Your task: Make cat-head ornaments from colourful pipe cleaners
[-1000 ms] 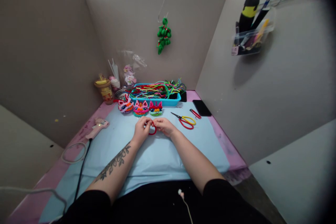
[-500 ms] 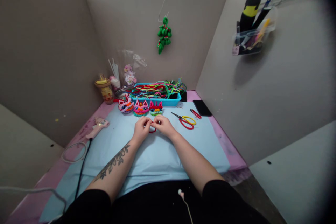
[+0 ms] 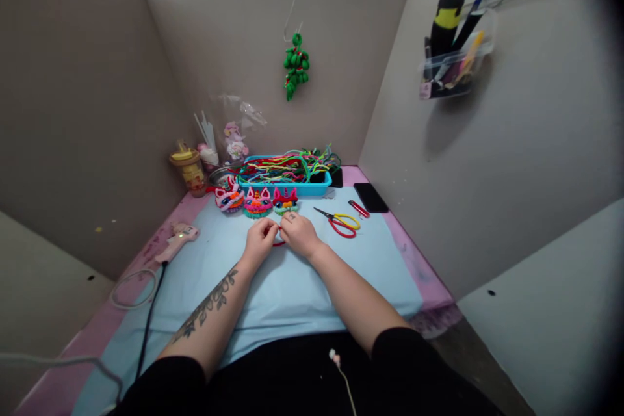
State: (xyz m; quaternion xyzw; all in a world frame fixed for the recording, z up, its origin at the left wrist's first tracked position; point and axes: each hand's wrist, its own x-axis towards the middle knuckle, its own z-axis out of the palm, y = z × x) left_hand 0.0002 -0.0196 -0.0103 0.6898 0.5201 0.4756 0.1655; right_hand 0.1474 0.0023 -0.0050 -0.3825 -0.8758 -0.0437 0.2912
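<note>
My left hand [image 3: 260,238] and my right hand [image 3: 298,234] meet at the middle of the blue cloth [image 3: 287,289], fingertips close together. Both pinch a thin red pipe cleaner [image 3: 278,244], whose curved part shows between and below the fingers; the rest is hidden by them. Just beyond my hands three fuzzy animal-face pieces stand in a row: a pink and white one [image 3: 229,198], a pink and orange one [image 3: 258,203] and a red and green one [image 3: 285,201].
Behind lies a blue tray [image 3: 312,190] of coloured pipe cleaners. Scissors [image 3: 344,224], a red cutter [image 3: 359,209] and a black phone [image 3: 371,197] lie right. A pink glue gun [image 3: 176,244] with its cable and a drink cup [image 3: 189,172] are left. Grey partitions [image 3: 234,39] surround the table.
The view has shifted slightly, so the scene sits further left. My right hand has turned, its back now facing up more. Both hands remain at the red pipe cleaner.
</note>
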